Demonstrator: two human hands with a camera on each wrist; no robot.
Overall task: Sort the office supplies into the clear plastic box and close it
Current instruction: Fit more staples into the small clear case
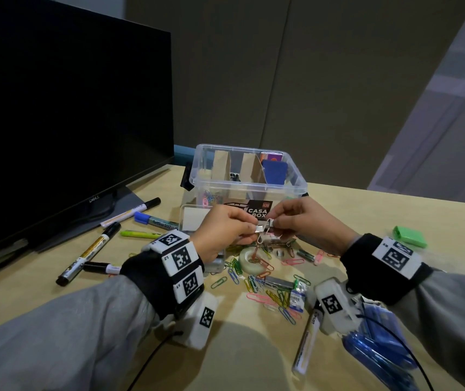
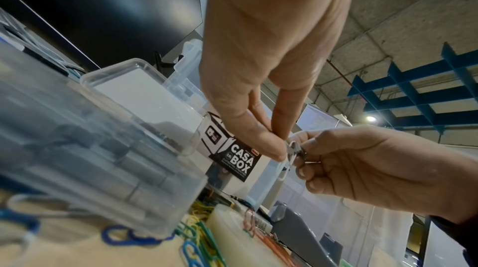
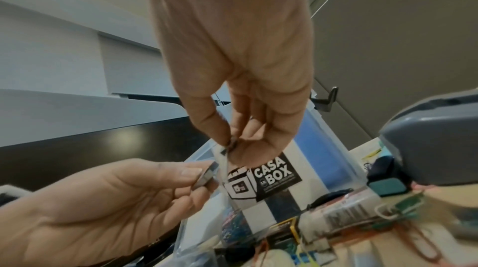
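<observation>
Evidently mid-sort, the left hand and right hand both pinch a small metal clip tangled with a paper clip, which probably needs freeing before dropping into the clear plastic box.

A black label reading "CASA BOX" fronts the open clear plastic storage box. "DELL" marks the lower bezel of the black flat-screen monitor. A blue-capped marker carries "Artline 107"; a white marker with a black cap reads "PILOT".
</observation>
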